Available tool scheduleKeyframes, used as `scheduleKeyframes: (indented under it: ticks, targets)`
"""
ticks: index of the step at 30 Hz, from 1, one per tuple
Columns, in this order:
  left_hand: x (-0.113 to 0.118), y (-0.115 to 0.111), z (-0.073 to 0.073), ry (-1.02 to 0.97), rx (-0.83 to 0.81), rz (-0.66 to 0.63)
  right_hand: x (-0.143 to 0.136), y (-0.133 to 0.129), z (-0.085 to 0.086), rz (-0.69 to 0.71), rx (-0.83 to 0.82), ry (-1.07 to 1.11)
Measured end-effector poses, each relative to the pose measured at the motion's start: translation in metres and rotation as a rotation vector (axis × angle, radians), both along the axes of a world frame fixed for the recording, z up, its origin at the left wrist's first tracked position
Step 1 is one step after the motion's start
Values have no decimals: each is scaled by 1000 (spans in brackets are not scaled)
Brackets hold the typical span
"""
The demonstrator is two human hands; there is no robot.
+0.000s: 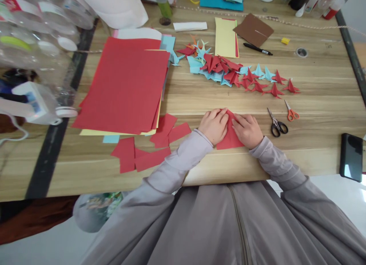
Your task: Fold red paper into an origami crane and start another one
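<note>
A partly folded piece of red paper (231,137) lies on the wooden table in front of me, its top narrowing to a point between my hands. My left hand (214,126) presses on its left edge, fingers together and fingertips near the point. On the right edge rests my right hand (248,130), its fingers bent and closed against the paper. Parts of the sheet are hidden under both hands. Beyond it, red and blue folded paper cranes (220,69) lie in a cluster that trails off to the right.
Left of my hands are a stack of red sheets (128,86) and red paper scraps (153,158). Black scissors (276,126) and orange scissors (291,113) lie to the right. A phone (351,156) sits at the right edge; a black pen (257,48) lies farther back.
</note>
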State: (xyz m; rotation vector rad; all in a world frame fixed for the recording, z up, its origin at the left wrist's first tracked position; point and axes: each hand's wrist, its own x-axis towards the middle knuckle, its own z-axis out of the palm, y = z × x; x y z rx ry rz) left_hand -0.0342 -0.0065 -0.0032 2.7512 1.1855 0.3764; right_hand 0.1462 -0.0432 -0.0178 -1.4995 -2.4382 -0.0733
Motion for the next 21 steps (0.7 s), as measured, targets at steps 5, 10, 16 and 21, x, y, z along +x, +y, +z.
scheduleKeyframes:
  ticks: [5,10,16,21]
  targets:
    - [-2,0,-1,0,-6,3,0,0,2,8,-3,-15]
    - [-4,1,-4,-16,-13,3,-1,0,4,1,-34,-8]
    - [-4,1,-2,0,-32,1,-1,-1,4,3,-26,-18]
    - [-3,0,-1,7,-16,0,-2,-1,6,2,-22,-23]
